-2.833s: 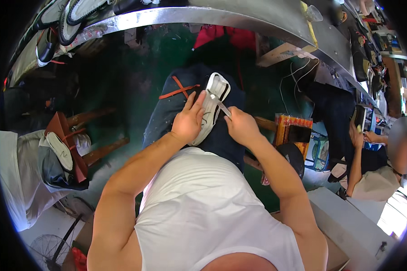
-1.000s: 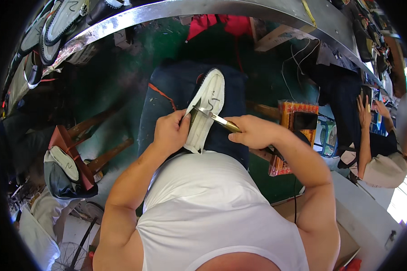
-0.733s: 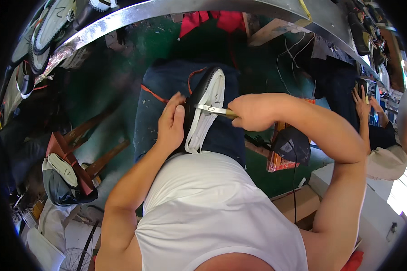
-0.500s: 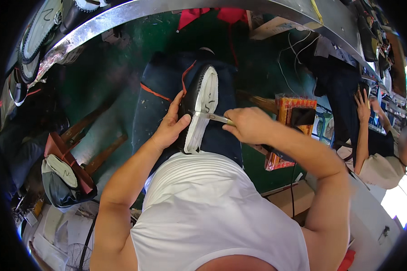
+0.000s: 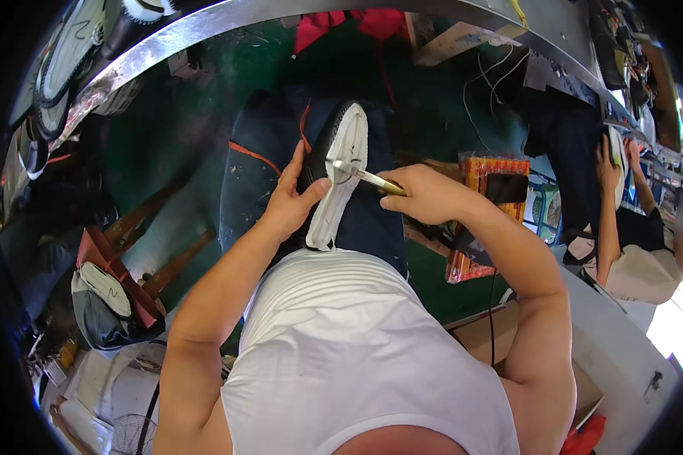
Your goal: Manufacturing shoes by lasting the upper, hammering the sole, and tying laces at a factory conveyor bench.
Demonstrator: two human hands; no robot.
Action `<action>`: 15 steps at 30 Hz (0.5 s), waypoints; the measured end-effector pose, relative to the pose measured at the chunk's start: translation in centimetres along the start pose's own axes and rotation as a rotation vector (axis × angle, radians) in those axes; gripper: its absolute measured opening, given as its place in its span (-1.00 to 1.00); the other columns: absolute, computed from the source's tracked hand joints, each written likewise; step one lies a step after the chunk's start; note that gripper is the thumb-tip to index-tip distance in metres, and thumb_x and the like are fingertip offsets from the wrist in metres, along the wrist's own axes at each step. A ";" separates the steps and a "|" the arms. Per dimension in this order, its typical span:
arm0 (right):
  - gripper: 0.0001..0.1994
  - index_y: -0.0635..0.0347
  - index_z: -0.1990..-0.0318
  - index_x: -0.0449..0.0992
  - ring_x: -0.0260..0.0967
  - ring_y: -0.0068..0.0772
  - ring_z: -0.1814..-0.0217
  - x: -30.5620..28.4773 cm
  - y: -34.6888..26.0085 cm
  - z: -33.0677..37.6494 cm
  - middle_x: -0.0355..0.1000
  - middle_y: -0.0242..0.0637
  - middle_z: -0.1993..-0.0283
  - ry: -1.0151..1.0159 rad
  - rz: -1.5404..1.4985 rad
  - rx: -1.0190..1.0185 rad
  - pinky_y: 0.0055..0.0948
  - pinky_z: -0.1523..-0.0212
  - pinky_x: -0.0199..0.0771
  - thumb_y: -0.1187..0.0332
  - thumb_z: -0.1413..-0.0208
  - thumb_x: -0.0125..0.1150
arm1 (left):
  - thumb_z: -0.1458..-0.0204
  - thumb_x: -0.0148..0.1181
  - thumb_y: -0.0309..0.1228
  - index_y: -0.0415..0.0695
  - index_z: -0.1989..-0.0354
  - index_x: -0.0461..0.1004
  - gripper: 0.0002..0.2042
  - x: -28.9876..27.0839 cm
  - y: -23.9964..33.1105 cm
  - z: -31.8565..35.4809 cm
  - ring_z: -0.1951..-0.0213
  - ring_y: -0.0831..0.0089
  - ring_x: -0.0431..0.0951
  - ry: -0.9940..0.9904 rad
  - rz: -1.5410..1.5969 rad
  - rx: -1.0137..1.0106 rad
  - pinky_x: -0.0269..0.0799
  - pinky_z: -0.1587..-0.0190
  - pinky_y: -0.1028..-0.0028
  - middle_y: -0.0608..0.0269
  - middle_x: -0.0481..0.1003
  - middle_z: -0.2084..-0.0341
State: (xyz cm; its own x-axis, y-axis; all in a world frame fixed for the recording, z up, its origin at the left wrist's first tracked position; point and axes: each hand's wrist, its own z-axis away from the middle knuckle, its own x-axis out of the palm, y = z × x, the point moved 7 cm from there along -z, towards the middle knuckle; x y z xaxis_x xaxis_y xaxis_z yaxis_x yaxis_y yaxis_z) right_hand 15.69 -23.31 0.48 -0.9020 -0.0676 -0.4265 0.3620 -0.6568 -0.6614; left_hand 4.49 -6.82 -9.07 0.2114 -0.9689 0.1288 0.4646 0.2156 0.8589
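the shoe (image 5: pixel 328 220) is braced by the spread left hand (image 5: pixel 291 199); the tool (image 5: pixel 369 179) is clasped by the right hand (image 5: pixel 426 194). the underside (image 5: pixel 350 136) seems to be worked; steadiness is needed.

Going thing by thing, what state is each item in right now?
Left hand: open, fingers extended against the shoe's side.
Shoe: sole up, tilted.
Right hand: closed around the tool's handle.
Tool: head over the sole; contact unclear.
Orange strap: loose on the dark trousers.
Pale sole at far left: facing up.
Fan: partly visible; running or not unclear.
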 end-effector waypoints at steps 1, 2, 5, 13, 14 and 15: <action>-0.77 0.31 0.24 0.51 0.52 -0.01 0.22 0.5 0.1 0.0 0.51 0.05 0.36 -0.088 -0.231 0.179 -0.09 0.22 0.44 0.28 -0.12 0.21 | -0.13 0.28 -0.31 -0.04 -0.51 -0.18 -0.14 -0.1 -0.5 -0.2 -0.42 0.34 0.00 0.013 0.006 0.014 -0.10 -0.41 0.41 0.07 -0.01 -0.43; -0.77 0.31 0.24 0.51 0.52 -0.01 0.22 0.7 0.0 0.0 0.51 0.05 0.36 -0.090 -0.221 0.172 -0.09 0.22 0.44 0.28 -0.12 0.21 | -0.16 0.25 -0.27 -0.02 -0.51 -0.14 -0.17 -0.3 -0.9 -0.3 -0.42 0.33 0.00 0.025 0.012 0.027 -0.09 -0.41 0.40 0.06 -0.01 -0.43; -0.77 0.34 0.18 0.47 0.45 0.19 0.20 0.0 -0.8 1.0 0.49 0.13 0.27 0.328 0.264 -0.059 -0.13 0.17 0.46 0.32 -0.15 0.22 | -0.21 0.17 -0.26 0.00 -0.50 -0.09 -0.26 0.0 0.4 0.7 -0.42 0.29 0.04 0.041 -0.333 0.177 -0.07 -0.40 0.39 0.04 0.03 -0.42; -0.73 0.33 0.28 0.47 0.45 0.05 0.37 4.5 0.6 -2.6 0.46 0.03 0.45 0.310 -0.182 0.129 -0.15 0.29 0.41 0.23 -0.18 0.19 | -0.24 0.05 -0.39 -0.08 -0.47 -0.04 -0.36 -0.2 0.5 1.0 -0.38 0.02 0.13 0.161 -0.404 0.268 0.07 -0.37 0.32 -0.11 0.10 -0.37; -0.72 0.32 0.27 0.48 0.45 -0.03 0.40 5.3 0.6 -2.7 0.46 0.01 0.45 0.410 -0.157 0.120 -0.18 0.32 0.40 0.21 -0.19 0.18 | -0.24 0.03 -0.41 -0.07 -0.47 -0.04 -0.37 -0.2 0.7 1.2 -0.38 -0.02 0.14 0.184 -0.450 0.303 0.10 -0.36 0.30 -0.15 0.08 -0.38; -0.66 0.37 0.24 0.48 0.43 0.26 0.23 6.1 0.5 -2.5 0.48 0.15 0.36 0.459 -0.265 0.123 0.00 0.19 0.40 0.17 -0.17 0.18 | -0.24 0.03 -0.41 -0.07 -0.47 -0.04 -0.37 -0.2 1.1 1.2 -0.38 -0.02 0.14 0.183 -0.452 0.304 0.10 -0.36 0.30 -0.15 0.08 -0.38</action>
State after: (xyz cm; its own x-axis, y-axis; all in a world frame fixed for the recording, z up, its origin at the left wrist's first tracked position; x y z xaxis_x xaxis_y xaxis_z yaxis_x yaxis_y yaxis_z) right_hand 10.97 -22.24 -3.99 -0.7532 0.4291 -0.4985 0.0811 -0.6915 -0.7178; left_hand 3.92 -6.58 -7.57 0.2071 -0.9141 -0.3487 0.2812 -0.2858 0.9161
